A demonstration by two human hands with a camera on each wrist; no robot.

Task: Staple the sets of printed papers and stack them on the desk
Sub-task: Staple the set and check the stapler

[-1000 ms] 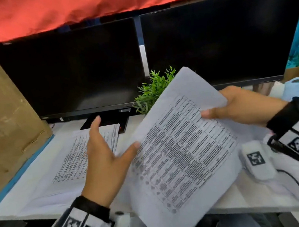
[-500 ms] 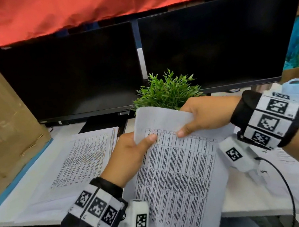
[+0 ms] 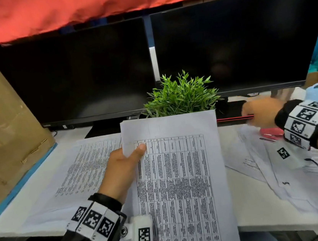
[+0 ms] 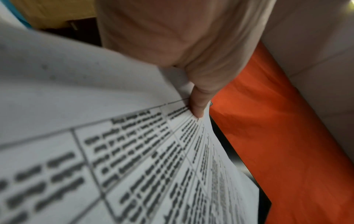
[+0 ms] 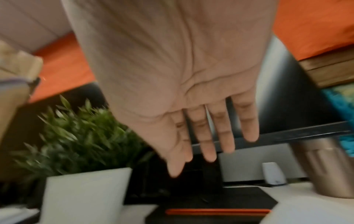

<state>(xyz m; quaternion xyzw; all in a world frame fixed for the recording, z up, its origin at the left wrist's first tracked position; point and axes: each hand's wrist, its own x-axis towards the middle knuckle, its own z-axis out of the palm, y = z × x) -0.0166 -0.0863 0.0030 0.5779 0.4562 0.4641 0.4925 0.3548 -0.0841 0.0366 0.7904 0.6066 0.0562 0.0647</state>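
Pinching the set of printed papers [image 3: 178, 178] at its upper left edge, thumb on top, the left hand [image 3: 123, 169] holds it over the desk [image 3: 251, 209]; the right hand [image 3: 261, 112], fingers straight and empty, hovers beyond a red stapler [image 3: 272, 133] near the plant [image 3: 181, 95].

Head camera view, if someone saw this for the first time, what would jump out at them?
Probably the printed table sheets held up in the middle, pinched at their left edge by the left hand. Behind them a green plant stands before two dark monitors, under a red cloth. The right hand, fingers straight, reaches out to the right, over loose papers.
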